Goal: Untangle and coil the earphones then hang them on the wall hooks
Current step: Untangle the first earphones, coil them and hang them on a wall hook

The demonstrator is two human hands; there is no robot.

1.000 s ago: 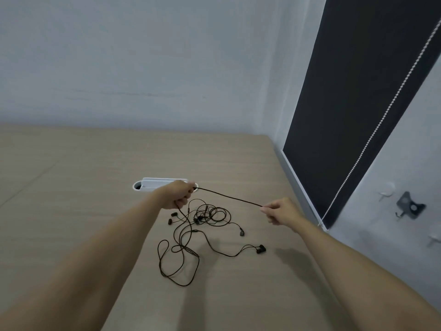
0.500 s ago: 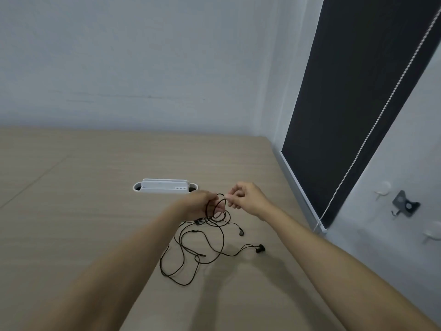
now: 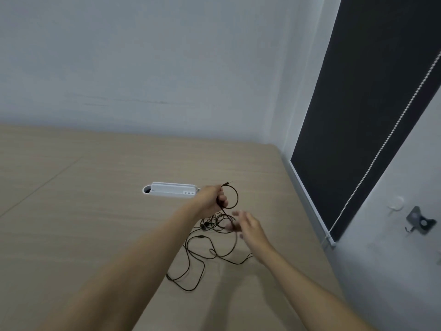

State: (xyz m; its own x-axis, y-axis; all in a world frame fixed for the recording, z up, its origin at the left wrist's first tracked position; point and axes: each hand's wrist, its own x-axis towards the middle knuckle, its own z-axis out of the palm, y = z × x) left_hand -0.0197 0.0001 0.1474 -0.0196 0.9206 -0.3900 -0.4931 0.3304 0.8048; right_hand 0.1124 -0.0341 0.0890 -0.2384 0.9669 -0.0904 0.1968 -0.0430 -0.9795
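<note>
Black earphones point(image 3: 210, 237) at frame centre: one loop of cord held up by the left hand point(image 3: 211, 199), fingers clenched around it, plug end poking out at the top. Rest of the cord trails down in a loose tangle on the wooden desk point(image 3: 71, 223). Right hand point(image 3: 248, 226) just below and right of the loop, fingers spread, blurred, gripping nothing. White cable box point(image 3: 170, 190) just left of the left hand. Wall hooks point(image 3: 396, 203) at right edge, bare.
</note>
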